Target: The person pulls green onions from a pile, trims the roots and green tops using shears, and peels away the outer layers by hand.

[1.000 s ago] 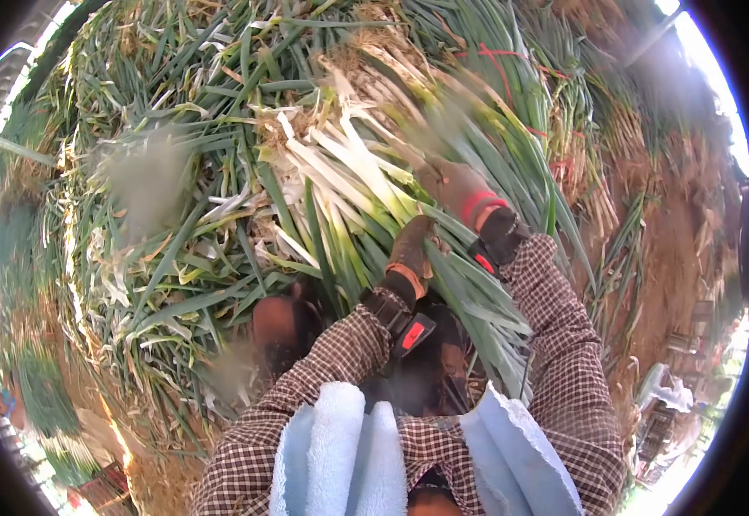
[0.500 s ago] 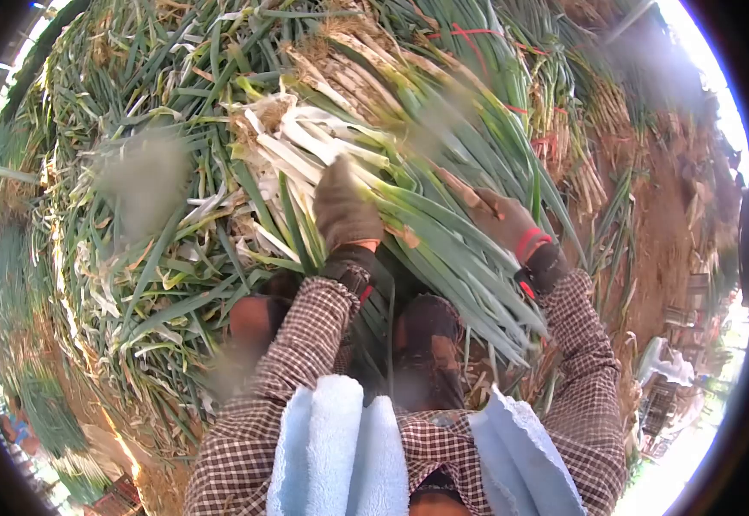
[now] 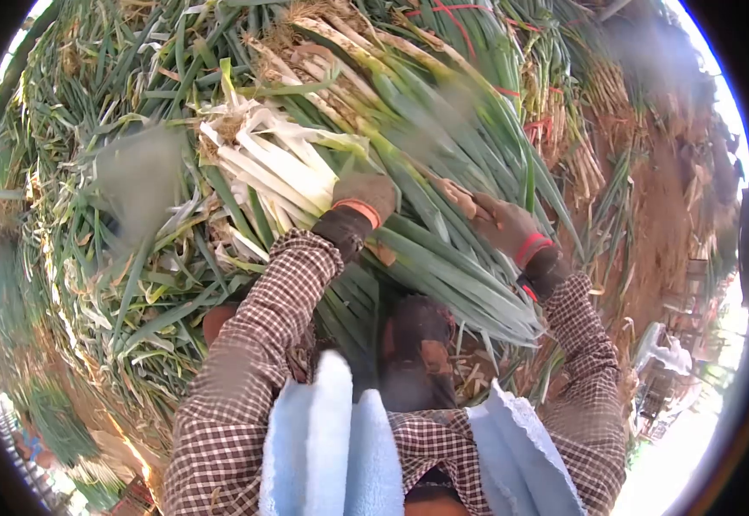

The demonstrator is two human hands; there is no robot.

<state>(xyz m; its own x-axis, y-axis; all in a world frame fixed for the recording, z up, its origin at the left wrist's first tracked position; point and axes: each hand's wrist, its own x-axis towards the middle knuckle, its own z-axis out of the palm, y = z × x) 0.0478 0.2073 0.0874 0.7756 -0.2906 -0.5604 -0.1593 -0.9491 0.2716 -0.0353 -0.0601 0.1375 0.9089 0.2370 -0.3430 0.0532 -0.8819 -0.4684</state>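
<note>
My gloved left hand (image 3: 364, 196) is closed around a bunch of green onions (image 3: 288, 163), just where the white stalks turn green. The bunch's white, rooty ends point to the upper left, and its long leaves slant down to the lower right. To the right, my gloved right hand (image 3: 508, 225) lies at the edge of the leaves with its fingers drawn together. A narrow brown thing (image 3: 454, 196) sticks out at those fingertips; I cannot make out what it is. Behind the hands lies another batch of onions (image 3: 340, 86) with soil-stained stalks.
A large heap of loose green onions (image 3: 133, 112) spreads across the left. Red-tied bundles (image 3: 555, 120) lie at the upper right beside brown ground (image 3: 662, 215). My knee (image 3: 417, 344) is below the leaves, and a pale blue towel (image 3: 331, 447) hangs at my front.
My left hand has turned and moved a little right along the bunch, uncovering more of the white stalks. The onions sit slightly further left in view. My right hand has barely moved.
</note>
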